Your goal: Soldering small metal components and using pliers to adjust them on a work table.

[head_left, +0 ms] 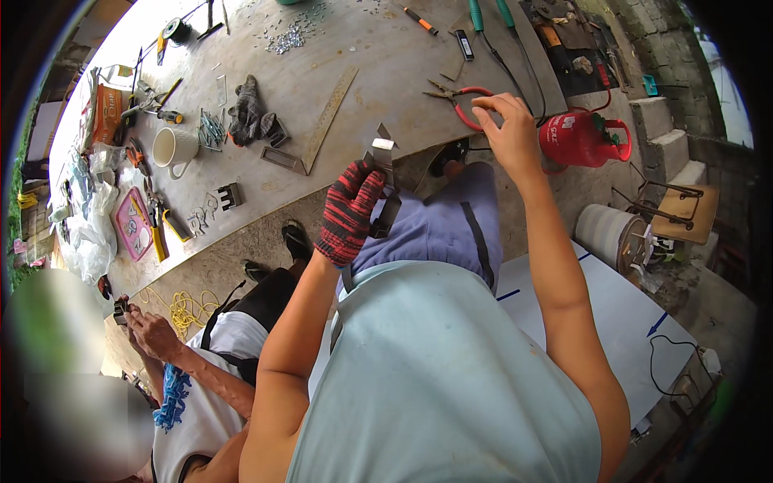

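A red-and-black striped work glove covers my left hand (352, 208), which grips a bent strip of shiny sheet metal (383, 154) in front of the table edge. The strip has angled folds; one part sticks up above my fingers and a darker folded part (387, 214) hangs below them. My bare right hand (510, 135) is raised at the table's edge, fingers loosely curved and thumb apart. Its fingertips are beside the red handles of pliers (459, 101) lying on the table; whether they touch is unclear.
On the metal table (266, 76) lie a ruler (332, 113), a dark glove (248, 113), a mug (174, 151) and a pink tray (135, 224). A red gas cylinder (573, 138) stands right. At left, a co-worker's hands (157, 334) hold a small dark part.
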`<state>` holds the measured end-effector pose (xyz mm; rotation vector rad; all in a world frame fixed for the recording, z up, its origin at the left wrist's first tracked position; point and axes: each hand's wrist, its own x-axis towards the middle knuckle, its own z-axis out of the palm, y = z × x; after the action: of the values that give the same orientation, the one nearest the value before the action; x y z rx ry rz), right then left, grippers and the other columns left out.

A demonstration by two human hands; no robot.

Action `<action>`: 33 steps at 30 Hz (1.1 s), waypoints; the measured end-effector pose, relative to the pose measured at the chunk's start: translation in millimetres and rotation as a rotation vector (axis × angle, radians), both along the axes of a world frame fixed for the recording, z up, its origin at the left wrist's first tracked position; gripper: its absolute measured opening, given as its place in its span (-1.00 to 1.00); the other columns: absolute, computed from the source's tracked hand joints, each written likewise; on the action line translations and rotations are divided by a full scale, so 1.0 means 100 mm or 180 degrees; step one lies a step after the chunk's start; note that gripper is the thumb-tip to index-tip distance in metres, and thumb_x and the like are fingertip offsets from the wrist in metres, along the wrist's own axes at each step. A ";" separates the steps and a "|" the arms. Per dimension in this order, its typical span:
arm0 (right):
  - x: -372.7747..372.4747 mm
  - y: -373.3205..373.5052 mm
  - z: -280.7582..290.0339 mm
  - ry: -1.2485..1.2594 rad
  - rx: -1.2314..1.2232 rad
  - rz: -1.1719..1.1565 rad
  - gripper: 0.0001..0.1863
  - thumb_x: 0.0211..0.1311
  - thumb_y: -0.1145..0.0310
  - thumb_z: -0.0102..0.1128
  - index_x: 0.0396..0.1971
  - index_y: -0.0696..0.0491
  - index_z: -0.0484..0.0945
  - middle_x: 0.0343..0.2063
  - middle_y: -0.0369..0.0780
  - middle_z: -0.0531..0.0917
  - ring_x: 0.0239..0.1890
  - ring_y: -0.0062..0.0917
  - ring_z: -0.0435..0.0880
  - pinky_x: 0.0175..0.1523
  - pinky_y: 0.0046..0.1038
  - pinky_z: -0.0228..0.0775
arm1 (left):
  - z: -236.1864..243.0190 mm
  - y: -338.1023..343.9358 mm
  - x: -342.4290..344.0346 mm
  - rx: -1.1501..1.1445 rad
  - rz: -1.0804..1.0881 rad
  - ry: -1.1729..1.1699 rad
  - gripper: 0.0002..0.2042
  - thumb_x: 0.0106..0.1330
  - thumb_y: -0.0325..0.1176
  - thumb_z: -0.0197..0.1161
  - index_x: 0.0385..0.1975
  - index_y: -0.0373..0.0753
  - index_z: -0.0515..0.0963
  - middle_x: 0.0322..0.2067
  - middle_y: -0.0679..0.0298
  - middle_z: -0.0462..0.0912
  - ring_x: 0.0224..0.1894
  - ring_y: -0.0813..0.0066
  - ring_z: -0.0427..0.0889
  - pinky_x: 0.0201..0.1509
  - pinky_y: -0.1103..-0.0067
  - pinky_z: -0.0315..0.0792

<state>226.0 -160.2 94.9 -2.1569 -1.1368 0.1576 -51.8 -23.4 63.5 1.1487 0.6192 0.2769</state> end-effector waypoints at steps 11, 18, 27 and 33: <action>0.59 0.19 -0.95 -0.1098 -0.1066 0.0744 -0.22 -0.01 0.17 0.59 0.25 0.06 0.49 0.18 -0.13 0.53 0.25 -0.17 0.50 0.30 -0.16 0.37 | 0.25 0.19 -0.26 0.0059 0.0066 0.0413 -0.72 0.54 -0.26 0.22 0.07 -0.32 0.58 -0.18 0.31 0.71 -0.13 0.58 0.60 0.03 0.54 0.52; 0.52 0.09 -0.98 -0.1019 -0.1253 0.0627 -0.40 0.11 0.32 0.39 0.20 0.08 0.49 0.05 -0.05 0.51 0.15 -0.07 0.51 0.23 -0.13 0.41 | 0.27 0.18 -0.18 -0.0195 0.0042 0.0403 -0.78 0.56 -0.31 0.21 0.04 -0.27 0.60 -0.20 0.38 0.71 -0.09 0.67 0.58 0.06 0.56 0.50; 0.22 0.11 -0.84 0.0300 -0.0821 0.0506 -0.67 0.49 0.31 -0.03 0.06 0.23 0.50 -0.05 0.00 0.57 -0.03 -0.17 0.62 0.17 -0.26 0.43 | 0.17 0.26 -0.30 0.0299 0.0191 0.0486 -0.80 0.56 -0.31 0.19 0.02 -0.25 0.61 -0.21 0.37 0.73 -0.15 0.69 0.56 -0.01 0.59 0.50; -0.27 0.00 -0.46 0.1756 -0.0523 0.0700 -0.63 0.58 0.19 -0.06 0.08 0.19 0.50 -0.16 -0.18 0.65 -0.09 -0.49 0.59 0.10 -0.42 0.43 | 0.25 0.26 -0.29 0.0290 0.0185 0.0501 -0.81 0.56 -0.31 0.20 0.01 -0.24 0.62 -0.22 0.37 0.73 -0.16 0.69 0.56 -0.01 0.59 0.50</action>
<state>199.4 -159.9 48.8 -1.9346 -1.0477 0.9111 -81.2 2.4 88.6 1.2495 0.7860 0.2681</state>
